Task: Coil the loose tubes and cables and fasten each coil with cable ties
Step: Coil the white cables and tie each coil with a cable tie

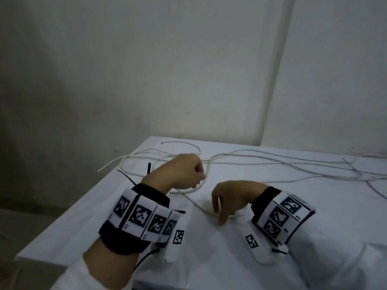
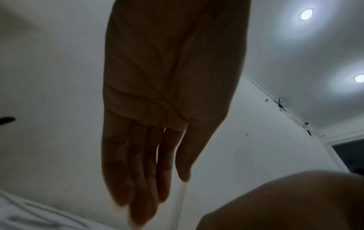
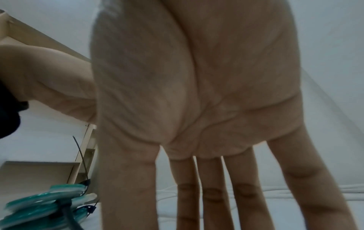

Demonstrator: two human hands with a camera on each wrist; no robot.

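Observation:
A long white cable [image 1: 251,162] lies in loose loops across the white-covered table [image 1: 314,216]; one end [image 1: 171,192] sits between my hands. My left hand [image 1: 200,176] hovers by a strand of it, and the left wrist view shows that hand [image 2: 149,194] with straight, closed-up fingers holding nothing. My right hand [image 1: 219,214] points its spread fingers down, the tips touching the cloth beside a cable strand. In the right wrist view its fingers [image 3: 244,194] are straight. A teal coil [image 3: 45,200] bound with black cable ties [image 3: 80,157] lies to its left.
Black cable ties [image 1: 149,168] stick up behind my left wrist, and more thin dark ties [image 1: 351,166] lie at the far right among the cable. The table's left edge [image 1: 73,208] drops off close to my left arm. A white wall stands behind.

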